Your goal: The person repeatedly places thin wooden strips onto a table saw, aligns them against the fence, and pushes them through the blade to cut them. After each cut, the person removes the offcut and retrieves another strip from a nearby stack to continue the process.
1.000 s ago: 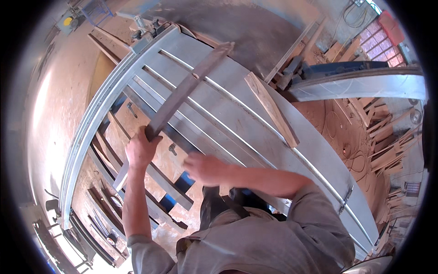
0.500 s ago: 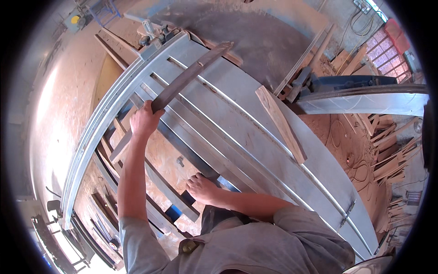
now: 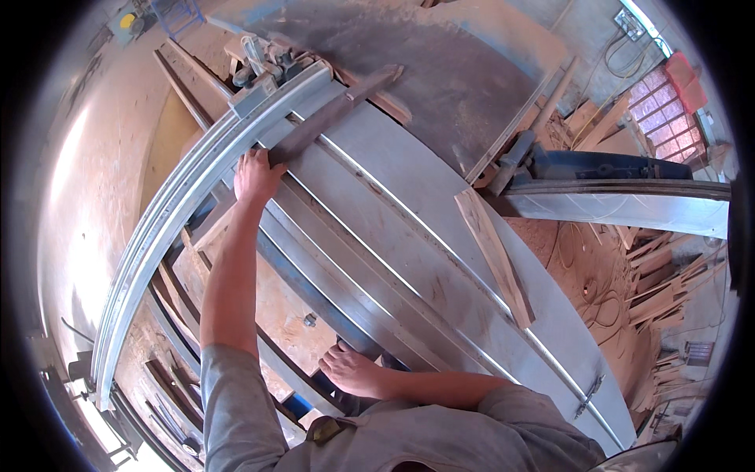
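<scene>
Brown and long, the plank (image 3: 334,112) slants across the slotted metal table (image 3: 425,181) in the head view, its far end at the table's upper edge. I grip it with my left hand (image 3: 258,177), fingers over its edge. My right hand (image 3: 351,372) is loosely curled lower down; I cannot tell whether it holds anything. Rightward lies a paler wooden strip (image 3: 494,256).

The shirt (image 3: 456,433) is loose and gray-brown, with soft creases. Its short sleeves (image 3: 240,409) match and leave the forearms (image 3: 230,291) bare. The left hand (image 3: 258,176) and right hand (image 3: 348,370) are bare too. A small dark patch (image 3: 325,429) shows on the shirt's left side.
</scene>
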Demonstrator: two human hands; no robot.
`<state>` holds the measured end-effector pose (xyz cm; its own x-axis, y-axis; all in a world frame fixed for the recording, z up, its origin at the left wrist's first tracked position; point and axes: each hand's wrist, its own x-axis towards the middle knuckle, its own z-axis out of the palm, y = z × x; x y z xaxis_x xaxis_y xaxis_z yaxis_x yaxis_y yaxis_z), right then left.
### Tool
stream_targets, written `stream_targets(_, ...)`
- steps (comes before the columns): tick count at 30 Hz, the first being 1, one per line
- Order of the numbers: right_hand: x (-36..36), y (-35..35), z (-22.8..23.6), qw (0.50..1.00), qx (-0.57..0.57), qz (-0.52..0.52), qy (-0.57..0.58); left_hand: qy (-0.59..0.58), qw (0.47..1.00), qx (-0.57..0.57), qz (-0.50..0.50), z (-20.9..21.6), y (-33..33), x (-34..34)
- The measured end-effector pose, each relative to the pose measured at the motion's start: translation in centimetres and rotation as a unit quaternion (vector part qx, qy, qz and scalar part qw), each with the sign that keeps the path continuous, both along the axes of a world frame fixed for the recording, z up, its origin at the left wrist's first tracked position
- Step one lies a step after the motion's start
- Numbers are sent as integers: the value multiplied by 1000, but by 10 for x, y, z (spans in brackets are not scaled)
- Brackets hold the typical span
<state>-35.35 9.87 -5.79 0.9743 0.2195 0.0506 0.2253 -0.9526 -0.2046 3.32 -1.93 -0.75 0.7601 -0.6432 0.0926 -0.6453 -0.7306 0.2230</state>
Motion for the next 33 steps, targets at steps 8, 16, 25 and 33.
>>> stream_targets(8, 2, 4, -6, 995, 70, 3, 68, -91, 995, -36, -20, -18, -31, 29)
stream_targets(16, 4, 3, -11, 990, 103, 14, 91, -174, 984, -45, 12, -31, -42, 39)
stream_targets(25, 7, -2, -5, 992, 80, 31, 88, -215, 977, -9, 3, -28, -55, 35)
stream_targets(33, 8, -2, -8, 985, 141, 37, 97, -228, 973, -33, 29, -20, -55, 39)
